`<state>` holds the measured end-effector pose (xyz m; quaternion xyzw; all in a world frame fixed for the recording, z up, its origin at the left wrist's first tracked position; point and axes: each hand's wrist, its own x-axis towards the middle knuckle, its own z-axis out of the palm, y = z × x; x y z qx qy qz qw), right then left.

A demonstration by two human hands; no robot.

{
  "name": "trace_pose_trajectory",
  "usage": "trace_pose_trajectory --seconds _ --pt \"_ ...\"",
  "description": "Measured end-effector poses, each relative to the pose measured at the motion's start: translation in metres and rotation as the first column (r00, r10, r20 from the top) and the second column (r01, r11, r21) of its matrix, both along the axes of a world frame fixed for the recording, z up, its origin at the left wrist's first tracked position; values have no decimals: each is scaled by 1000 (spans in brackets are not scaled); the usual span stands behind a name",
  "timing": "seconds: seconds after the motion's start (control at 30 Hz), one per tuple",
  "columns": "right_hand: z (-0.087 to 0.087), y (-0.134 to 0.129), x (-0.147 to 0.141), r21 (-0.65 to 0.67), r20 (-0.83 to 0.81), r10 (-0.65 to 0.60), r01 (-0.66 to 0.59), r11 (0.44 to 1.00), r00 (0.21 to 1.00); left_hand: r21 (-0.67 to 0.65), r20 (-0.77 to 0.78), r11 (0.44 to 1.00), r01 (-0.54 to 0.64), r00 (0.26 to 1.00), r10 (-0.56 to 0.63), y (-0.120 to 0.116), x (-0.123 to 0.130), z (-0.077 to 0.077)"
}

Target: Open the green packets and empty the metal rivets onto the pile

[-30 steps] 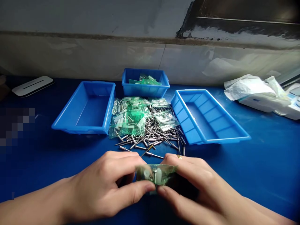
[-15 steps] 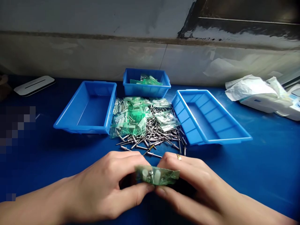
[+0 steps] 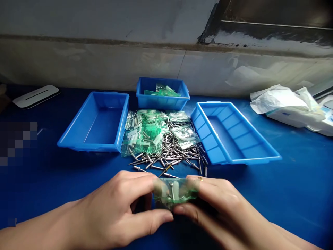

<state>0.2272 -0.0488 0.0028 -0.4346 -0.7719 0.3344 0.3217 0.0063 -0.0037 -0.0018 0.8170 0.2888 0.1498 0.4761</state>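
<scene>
Green packet [image 3: 174, 191] between fingers [image 3: 142, 185], partly blurry

Workshop setting: loose metal fasteners [image 3: 179, 152] and green packets [image 3: 152, 130] lay heaped amid blue bins [image 3: 165, 102] on worktop [image 3: 299, 187] below stained wall [image 3: 91, 62].

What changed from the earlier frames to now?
The green packet tipped, showing more of its face than half a second ago. The left hand lowered its thumb slightly, away from the right hand. The packet remains between both. Three blue bins, loose rivets and piled packets stayed put.

no readable text, no legible labels or numbers
</scene>
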Motion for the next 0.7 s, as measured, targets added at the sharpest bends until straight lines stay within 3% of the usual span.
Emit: trace_pose_trajectory --seconds 0.23,0.47,0.7 --pt "4 2 2 -2 53 7 -7 1000 999 41 5 998 40 999 -40 -1 0 -1" --pt "-2 3 3 -9 22 48 -48 999 999 25 6 996 81 997 -81 0 1 2" --pt "8 1 5 -13 73 40 -39 999 997 -3 44 999 50 998 -50 3 3 4"
